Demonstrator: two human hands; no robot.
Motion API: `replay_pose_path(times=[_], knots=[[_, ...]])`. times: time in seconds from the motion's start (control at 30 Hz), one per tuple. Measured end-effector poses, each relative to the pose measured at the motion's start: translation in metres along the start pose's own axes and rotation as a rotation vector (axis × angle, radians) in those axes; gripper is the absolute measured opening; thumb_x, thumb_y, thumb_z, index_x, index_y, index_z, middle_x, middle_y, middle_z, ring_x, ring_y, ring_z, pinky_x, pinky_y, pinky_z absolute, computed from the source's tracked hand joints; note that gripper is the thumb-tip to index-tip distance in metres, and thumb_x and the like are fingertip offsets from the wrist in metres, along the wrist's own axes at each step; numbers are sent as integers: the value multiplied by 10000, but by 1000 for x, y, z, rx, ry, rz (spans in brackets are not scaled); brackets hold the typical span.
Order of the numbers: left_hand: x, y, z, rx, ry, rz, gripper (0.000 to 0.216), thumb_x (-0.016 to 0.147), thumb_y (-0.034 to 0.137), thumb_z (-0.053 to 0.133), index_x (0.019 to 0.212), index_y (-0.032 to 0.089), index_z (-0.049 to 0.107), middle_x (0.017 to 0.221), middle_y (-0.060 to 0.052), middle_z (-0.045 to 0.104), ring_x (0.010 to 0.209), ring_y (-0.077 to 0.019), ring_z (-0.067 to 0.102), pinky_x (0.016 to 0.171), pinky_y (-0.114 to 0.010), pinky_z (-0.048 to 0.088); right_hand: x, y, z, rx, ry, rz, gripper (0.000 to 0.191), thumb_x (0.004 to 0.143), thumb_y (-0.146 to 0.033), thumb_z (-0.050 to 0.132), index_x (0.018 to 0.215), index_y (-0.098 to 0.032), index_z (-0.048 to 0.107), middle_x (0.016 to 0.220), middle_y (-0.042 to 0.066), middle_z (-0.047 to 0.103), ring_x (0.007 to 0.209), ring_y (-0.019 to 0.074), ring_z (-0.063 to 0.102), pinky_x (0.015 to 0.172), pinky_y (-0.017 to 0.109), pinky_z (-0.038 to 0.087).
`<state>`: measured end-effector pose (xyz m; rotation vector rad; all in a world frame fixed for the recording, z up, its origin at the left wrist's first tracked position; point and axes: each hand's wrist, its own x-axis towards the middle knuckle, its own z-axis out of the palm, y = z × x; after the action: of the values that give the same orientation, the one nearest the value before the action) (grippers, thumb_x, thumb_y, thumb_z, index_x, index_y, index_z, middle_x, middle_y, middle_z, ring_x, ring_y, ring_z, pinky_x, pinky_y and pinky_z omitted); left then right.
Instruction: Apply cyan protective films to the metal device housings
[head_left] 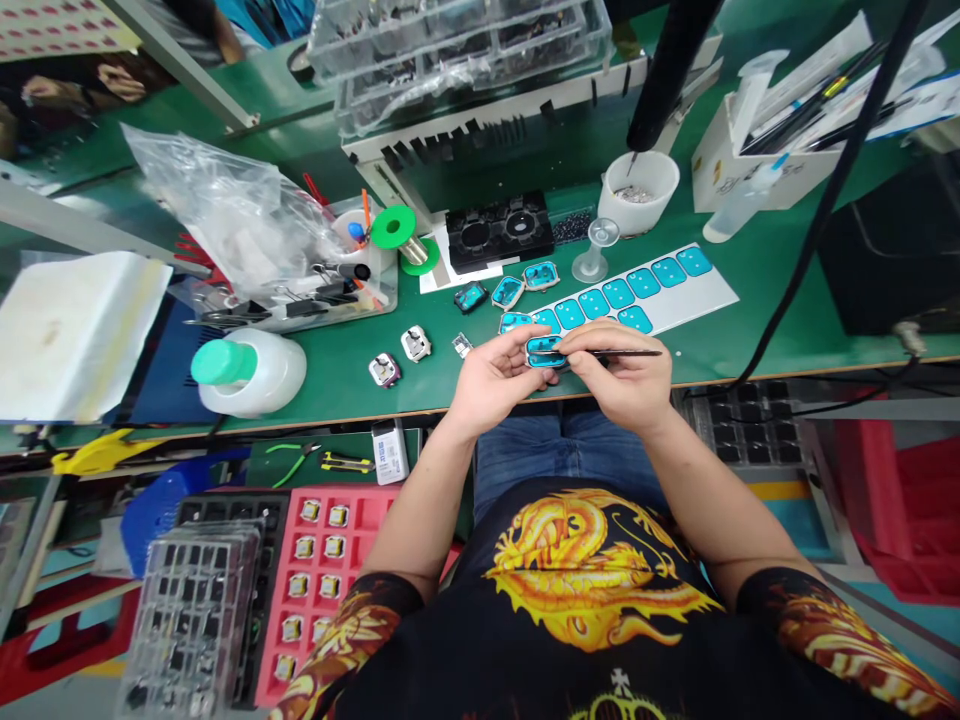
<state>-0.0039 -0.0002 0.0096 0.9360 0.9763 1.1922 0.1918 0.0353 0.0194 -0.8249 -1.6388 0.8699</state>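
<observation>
My left hand [499, 372] grips a small watch case [541, 343] with a blue face, held just above the front edge of the bench. In my right hand [621, 375] is a pair of dark, slim tweezers [630, 352], lying almost level, the tip at the blue face. Just beyond my hands, a white sheet of blue adhesive stickers [643, 283] slants away to the right. More blue-faced watch cases [508, 292] lie past my left hand. Two watch cases without blue, one silver [415, 343] and one purplish [384, 369], sit to the left, near a small metal part [462, 346].
A white bottle with a green cap [251, 370], a green solder spool [405, 240] and a bag-filled bin [300, 300] stand left. Behind are a black fixture [499, 232] and a white cup [639, 192]. A black cable [817, 220] hangs right. Below left is a red tray [319, 520].
</observation>
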Motion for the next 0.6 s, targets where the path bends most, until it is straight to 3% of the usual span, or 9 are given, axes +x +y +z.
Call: replay_pose_path(times=[0.33,0.6], knots=[[1,1,0,-15,-11,3,523,779,222,987,1271,236,810,1005,-32,836,810,-164,826,789,-281,687,0,2,-4,45,-48,9,73,962,-267,771,958,-293,840,963,19,860,941,229,811,944,447,657],[0,0,-3,3,-21,14,551,776,265,1001,1289,228,804,996,-39,835,802,-171,818,797,-305,694,0,1,-2,65,-2,48,75,965,-322,779,963,-299,850,989,28,863,962,238,814,944,457,678]])
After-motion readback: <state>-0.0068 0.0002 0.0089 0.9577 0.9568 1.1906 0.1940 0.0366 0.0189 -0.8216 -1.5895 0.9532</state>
